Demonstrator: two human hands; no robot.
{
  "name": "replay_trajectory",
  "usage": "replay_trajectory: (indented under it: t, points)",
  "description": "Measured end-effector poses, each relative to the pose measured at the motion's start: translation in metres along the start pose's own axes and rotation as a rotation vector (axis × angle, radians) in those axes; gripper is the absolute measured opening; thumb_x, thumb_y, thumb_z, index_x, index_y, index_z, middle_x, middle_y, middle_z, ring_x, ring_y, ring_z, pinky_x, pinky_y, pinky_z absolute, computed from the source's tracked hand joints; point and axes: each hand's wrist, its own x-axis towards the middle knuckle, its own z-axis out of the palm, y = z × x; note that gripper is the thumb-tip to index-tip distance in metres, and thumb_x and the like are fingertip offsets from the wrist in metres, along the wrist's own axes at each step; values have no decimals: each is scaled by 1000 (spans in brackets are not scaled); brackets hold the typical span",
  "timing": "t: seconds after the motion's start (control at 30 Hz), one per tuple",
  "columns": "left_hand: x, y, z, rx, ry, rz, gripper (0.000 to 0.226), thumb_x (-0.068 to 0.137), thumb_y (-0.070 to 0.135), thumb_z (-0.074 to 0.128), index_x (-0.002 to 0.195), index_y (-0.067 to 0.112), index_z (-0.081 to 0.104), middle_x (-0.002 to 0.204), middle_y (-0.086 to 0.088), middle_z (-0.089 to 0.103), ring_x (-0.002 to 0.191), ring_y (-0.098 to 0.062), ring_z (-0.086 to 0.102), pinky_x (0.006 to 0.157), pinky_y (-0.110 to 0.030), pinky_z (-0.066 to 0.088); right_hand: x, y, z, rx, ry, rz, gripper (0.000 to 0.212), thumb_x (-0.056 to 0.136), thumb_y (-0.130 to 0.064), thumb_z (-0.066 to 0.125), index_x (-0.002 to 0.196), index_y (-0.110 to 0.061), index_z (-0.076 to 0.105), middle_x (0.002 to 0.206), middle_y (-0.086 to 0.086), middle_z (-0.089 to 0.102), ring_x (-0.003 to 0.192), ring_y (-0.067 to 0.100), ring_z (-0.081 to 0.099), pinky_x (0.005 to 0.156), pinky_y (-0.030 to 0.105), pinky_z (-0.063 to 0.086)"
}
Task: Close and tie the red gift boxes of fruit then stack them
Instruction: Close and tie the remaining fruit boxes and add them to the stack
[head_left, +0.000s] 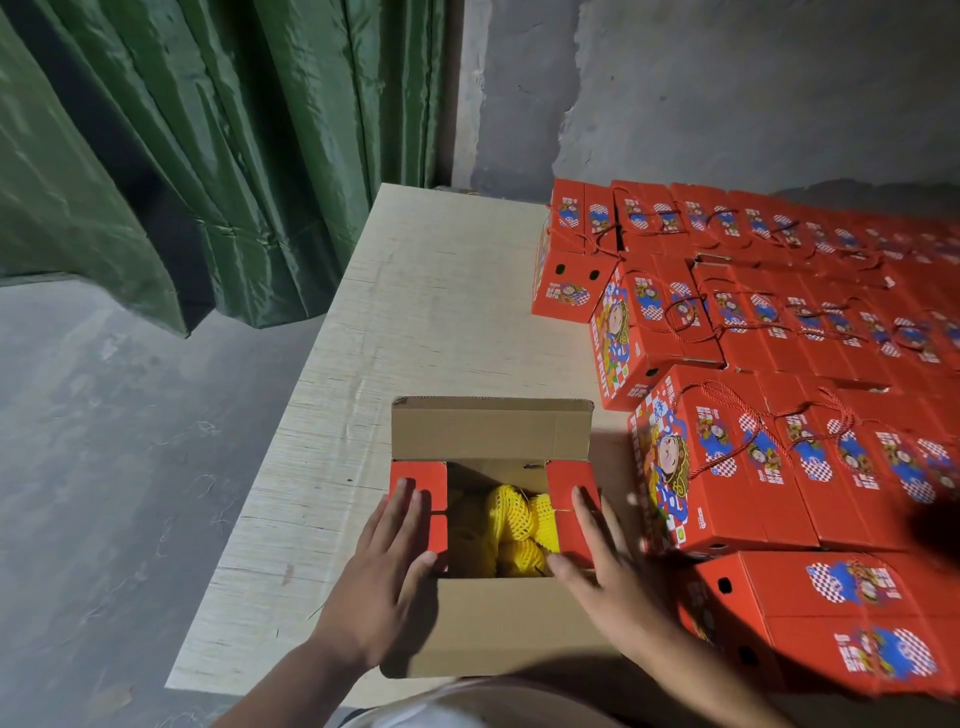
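While its far and near long flaps stand open, the open gift box (491, 519) sits at the table's (415, 291) near edge, yellow netted fruit (511, 525) inside. Left hand (382, 577) and right hand (605, 566), fingers straight, press its red side flaps inward. Closed red boxes (769, 364) crowd the right.

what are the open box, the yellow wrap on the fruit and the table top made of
Open box: corrugated cardboard, brown and matte inside, printed red outside; fluted edges show on the far flap.
Yellow wrap: probably foam mesh netting, by its soft open lattice.
Table top: seemingly pale unfinished wood board, with visible grain.
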Motion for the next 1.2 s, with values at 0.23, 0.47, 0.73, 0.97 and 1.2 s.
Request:
replay_trajectory:
  t: [0.23,0.47,0.73,0.97,1.2]
  points:
    - [-1,0,0,26,8,10,60,108,55,19,161,40,-4,169,18,-11,157,-8,-5,127,-44,18,6,11,-3,166,4,16,44,107,-51,35,146,-70,26,164,-19,24,152,-3,16,123,23,11]
    - [-4,-5,-14,98,-21,39,70,96,37,27,163,33,9,170,15,-5,158,-15,1,123,-44,29,7,8,-5,435,-53,48,54,109,-16,46,144,-57,46,159,-22,34,140,-20,26,110,1,19]
    - [-11,-24,-33,293,-108,214,64,106,23,34,164,28,7,170,14,-4,157,-7,1,115,-34,40,4,6,-5,361,-37,61,53,109,-23,46,146,-60,40,162,-17,32,125,-26,38,100,4,40]
    - [-17,-33,-53,344,-283,278,86,90,29,40,161,38,-7,169,15,-14,156,-7,-11,118,-36,28,-3,10,-16,27,-28,-82,50,109,-42,39,146,-71,23,166,-30,-3,152,-8,-2,119,19,4]
    - [-13,-38,-50,455,-276,312,108,86,51,66,161,36,-9,169,12,-17,155,-9,-14,116,-34,25,-8,17,-45,-292,-119,-272,57,110,-19,42,158,-44,26,167,-30,-2,156,1,-7,127,31,14]
